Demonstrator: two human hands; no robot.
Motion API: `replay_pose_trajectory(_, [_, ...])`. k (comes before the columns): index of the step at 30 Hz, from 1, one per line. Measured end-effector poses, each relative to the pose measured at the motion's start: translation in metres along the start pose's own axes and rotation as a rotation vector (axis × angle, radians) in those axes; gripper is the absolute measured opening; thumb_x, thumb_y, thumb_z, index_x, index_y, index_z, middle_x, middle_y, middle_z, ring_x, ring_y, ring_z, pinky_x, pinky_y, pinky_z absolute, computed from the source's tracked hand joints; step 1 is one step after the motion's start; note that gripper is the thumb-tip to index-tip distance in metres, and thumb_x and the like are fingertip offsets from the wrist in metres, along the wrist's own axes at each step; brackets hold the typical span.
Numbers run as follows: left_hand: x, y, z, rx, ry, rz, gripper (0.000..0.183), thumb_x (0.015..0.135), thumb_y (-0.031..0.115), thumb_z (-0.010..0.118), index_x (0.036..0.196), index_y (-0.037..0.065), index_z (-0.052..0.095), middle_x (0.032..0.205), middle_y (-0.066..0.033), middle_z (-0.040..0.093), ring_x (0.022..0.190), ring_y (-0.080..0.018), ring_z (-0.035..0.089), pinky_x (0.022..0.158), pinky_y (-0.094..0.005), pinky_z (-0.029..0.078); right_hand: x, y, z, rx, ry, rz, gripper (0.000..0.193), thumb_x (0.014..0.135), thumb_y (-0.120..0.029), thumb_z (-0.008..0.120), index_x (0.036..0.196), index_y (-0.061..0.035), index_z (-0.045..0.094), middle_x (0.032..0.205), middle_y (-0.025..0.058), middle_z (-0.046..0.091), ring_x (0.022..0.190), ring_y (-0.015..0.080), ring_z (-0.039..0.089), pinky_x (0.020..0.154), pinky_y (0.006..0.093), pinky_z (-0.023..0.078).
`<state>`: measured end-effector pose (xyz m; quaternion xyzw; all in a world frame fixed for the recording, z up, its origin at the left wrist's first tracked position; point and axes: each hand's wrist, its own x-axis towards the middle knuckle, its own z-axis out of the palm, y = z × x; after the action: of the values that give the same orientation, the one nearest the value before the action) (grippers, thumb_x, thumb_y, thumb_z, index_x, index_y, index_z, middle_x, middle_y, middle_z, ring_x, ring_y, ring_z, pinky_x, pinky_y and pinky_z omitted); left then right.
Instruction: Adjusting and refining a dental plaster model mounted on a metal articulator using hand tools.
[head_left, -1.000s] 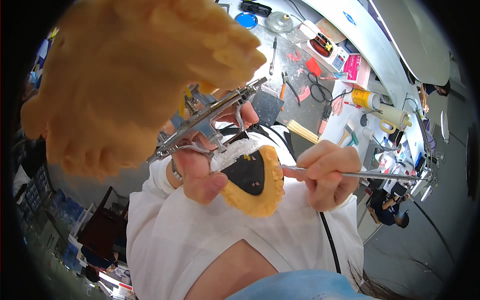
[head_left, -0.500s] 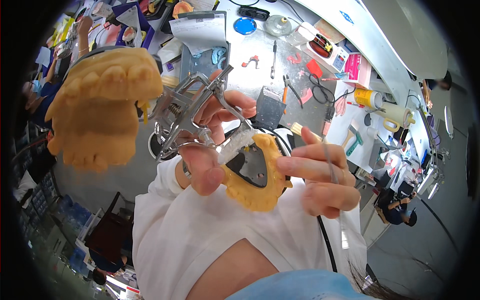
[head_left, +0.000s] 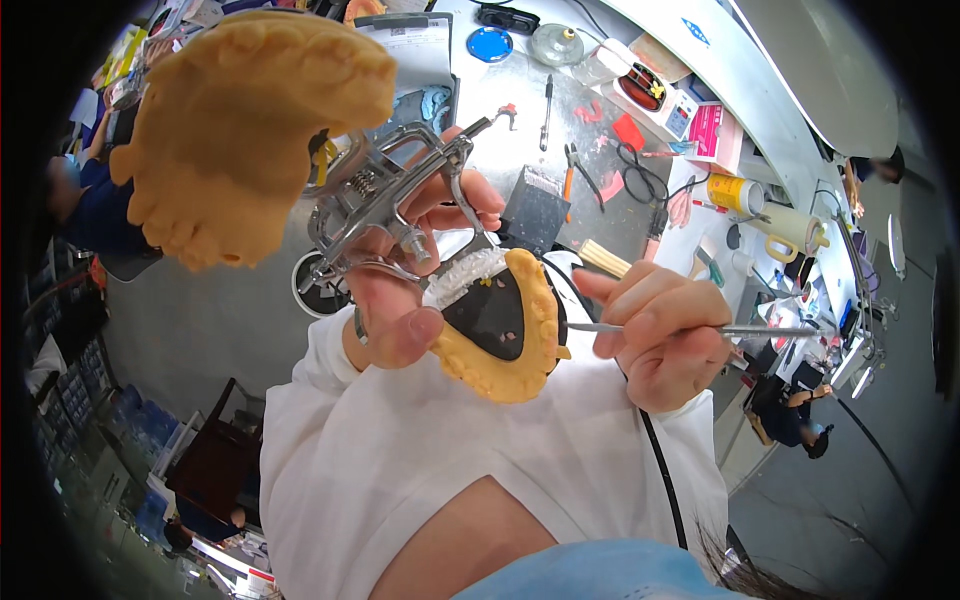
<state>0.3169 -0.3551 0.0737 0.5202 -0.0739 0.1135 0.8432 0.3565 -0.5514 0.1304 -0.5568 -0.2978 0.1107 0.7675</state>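
My left hand [head_left: 395,325] grips a metal dental articulator [head_left: 385,205], its thumb by the rim of the lower cast. Swung open at the upper left is the upper tan dental cast [head_left: 215,140], large and close to the camera. The lower tan cast [head_left: 500,385], horseshoe-shaped with teeth, sits on a dark plate [head_left: 490,325]; rough white material [head_left: 465,275] joins it to the articulator. My right hand [head_left: 670,335] is closed around a thin metal dental hand instrument [head_left: 770,331]. The instrument's narrow tip points left, close to the lower cast's right side; contact is unclear.
Beyond my hands, the bench holds a dark block [head_left: 535,208], pliers [head_left: 585,175], a pen [head_left: 547,112], a blue lid [head_left: 490,44] and a glass burner [head_left: 556,47]. A black cable [head_left: 655,460] runs down past my right sleeve. Other people sit nearby.
The instrument in my right hand has swung from hanging downward to lying level, tip toward the lower cast. The upper cast has shifted up and right, tilting; the lower cast has risen slightly.
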Motion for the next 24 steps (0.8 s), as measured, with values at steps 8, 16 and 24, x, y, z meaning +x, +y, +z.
replay_pose_trajectory(8, [-0.0019, -0.0021, 0.0036, -0.02, 0.022, 0.018, 0.088, 0.066, 0.038, 0.064, 0.131, -0.009, 0.028, 0.105, -0.0195, 0.053, 0.092, -0.0231, 0.056, 0.08, -0.0338, 0.047, 0.0034, -0.0004, 0.0047, 0.166, -0.012, 0.094, 0.025, 0.094, -0.02, 0.033, 0.086, 0.0028, 0.042, 0.061, 0.0091, 0.054, 0.056, 0.0117, 0.054, 0.078, 0.0362, 0.052])
replay_pose_trajectory(16, [-0.0016, -0.0049, 0.0045, -0.043, 0.012, 0.038, 0.088, 0.066, 0.038, 0.064, 0.13, -0.011, 0.029, 0.107, -0.0197, 0.053, 0.094, -0.023, 0.056, 0.081, -0.0332, 0.047, 0.0086, -0.0038, 0.0062, -0.022, -0.045, 0.132, 0.032, 0.096, -0.028, 0.025, 0.084, -0.0028, 0.039, 0.053, 0.005, 0.048, 0.043, 0.0079, 0.044, 0.064, 0.0291, 0.054])
replay_pose_trajectory(24, [-0.001, -0.0061, 0.0055, -0.074, 0.032, 0.051, 0.087, 0.066, 0.037, 0.064, 0.13, -0.011, 0.029, 0.109, -0.0199, 0.052, 0.094, -0.0229, 0.056, 0.081, -0.0331, 0.047, 0.0096, -0.0034, 0.0096, -0.118, -0.048, 0.096, 0.035, 0.097, -0.031, 0.023, 0.081, -0.0051, 0.04, 0.051, 0.0022, 0.049, 0.04, 0.007, 0.045, 0.052, 0.0211, 0.049])
